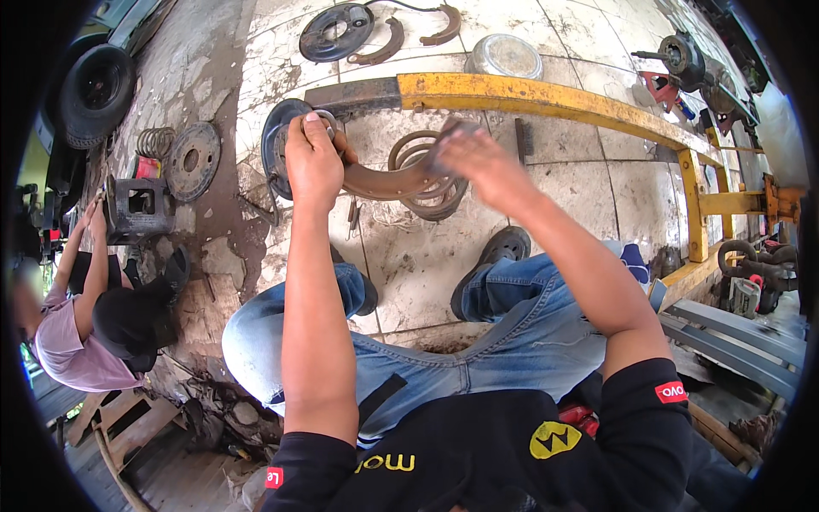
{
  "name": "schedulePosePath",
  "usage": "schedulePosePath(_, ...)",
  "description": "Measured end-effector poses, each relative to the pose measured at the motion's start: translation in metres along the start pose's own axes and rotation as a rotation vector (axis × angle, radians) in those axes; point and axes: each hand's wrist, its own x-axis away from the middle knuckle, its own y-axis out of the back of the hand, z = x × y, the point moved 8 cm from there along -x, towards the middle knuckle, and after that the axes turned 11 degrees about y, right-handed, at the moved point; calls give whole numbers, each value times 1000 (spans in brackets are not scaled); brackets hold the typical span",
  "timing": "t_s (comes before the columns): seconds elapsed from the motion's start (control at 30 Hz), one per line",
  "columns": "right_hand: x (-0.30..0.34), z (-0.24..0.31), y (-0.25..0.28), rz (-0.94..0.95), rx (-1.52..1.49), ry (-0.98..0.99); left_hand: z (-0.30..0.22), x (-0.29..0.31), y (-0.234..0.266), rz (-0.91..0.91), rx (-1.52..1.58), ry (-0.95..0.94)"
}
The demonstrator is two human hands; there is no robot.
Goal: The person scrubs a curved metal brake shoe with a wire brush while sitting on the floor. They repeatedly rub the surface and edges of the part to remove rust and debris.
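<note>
My left hand point(312, 166) is closed around one end of a curved brown brake shoe point(384, 183), held up off the floor. At its other end my right hand point(486, 166) is blurred by motion, fingers bent over a dark flat piece point(454, 143) pressed near the shoe. What that piece is, I cannot make out. Behind my left hand, partly hidden, is a dark round brake backing plate point(275, 141). Below the shoe lies a rusty coil spring point(439, 207), partly covered by it.
A yellow metal frame point(529, 92) runs across beyond my hands. Farther off lie another backing plate point(317, 34), two brake shoes point(384, 47) and a silver round lid-like part point(505, 56). At left, a person point(81, 333) holds a dark metal housing point(141, 209).
</note>
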Motion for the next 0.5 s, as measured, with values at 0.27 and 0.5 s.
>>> schedulePosePath(0.27,-3,34,-4,115,-129,35,2,1,1,-19,-13,2)
schedulePosePath(0.5,-14,37,17,-118,-53,63,1,1,-1,-14,-21,-26)
